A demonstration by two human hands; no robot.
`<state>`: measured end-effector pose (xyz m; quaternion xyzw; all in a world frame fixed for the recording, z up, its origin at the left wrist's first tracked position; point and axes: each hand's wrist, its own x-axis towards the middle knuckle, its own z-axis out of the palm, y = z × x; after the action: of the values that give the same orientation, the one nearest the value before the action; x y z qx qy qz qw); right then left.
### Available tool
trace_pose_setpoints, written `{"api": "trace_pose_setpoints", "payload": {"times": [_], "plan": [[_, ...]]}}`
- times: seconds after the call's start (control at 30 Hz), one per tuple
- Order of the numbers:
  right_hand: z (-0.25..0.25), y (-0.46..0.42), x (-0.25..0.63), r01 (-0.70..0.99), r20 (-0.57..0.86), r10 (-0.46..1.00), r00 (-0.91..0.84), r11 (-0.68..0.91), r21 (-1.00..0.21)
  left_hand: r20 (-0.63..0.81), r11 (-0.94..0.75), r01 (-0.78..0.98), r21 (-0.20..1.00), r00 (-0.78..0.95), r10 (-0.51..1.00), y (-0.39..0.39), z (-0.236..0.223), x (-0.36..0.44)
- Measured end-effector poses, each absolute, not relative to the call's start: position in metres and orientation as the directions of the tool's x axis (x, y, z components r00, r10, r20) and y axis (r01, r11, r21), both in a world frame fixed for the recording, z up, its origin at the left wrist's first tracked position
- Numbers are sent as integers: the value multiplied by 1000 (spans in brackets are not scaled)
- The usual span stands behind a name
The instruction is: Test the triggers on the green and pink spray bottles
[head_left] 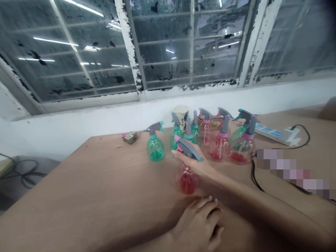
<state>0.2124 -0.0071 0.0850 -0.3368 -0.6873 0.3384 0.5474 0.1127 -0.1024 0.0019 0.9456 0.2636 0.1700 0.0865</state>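
My right hand [195, 161] is closed around the neck of a spray bottle [188, 182] with red liquid, a pink collar and a grey trigger head. The bottle is upright, its base at or just above the table; I cannot tell which. Nearer to me, my left hand [201, 222] rests low over the table, empty, fingers loosely bent and a little apart. A green spray bottle [155, 148] stands alone to the left of the held one. Behind my right hand is a group of several more, including a green bottle [176, 135] and red-liquid bottles [219, 147] [240, 152].
A wooden table [99, 189] runs up to a white wall under barred windows. Small pink and grey blocks [129, 137] lie at its back left. A printed tub [181, 113] stands behind the bottles. At right are a power strip [278, 134], black cables [254, 175] and a pixelated patch.
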Motion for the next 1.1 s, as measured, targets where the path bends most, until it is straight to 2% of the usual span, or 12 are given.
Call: {"api": "trace_pose_setpoints", "payload": {"times": [0.8,1.1], "plan": [[78,-8,212,-109,523,822,-224,512,-852,293,-842,473,259,792,535,-104,3,113],[78,-5,214,16,529,817,-227,547,-837,278,-844,470,258,800,531,-103,4,112]]}}
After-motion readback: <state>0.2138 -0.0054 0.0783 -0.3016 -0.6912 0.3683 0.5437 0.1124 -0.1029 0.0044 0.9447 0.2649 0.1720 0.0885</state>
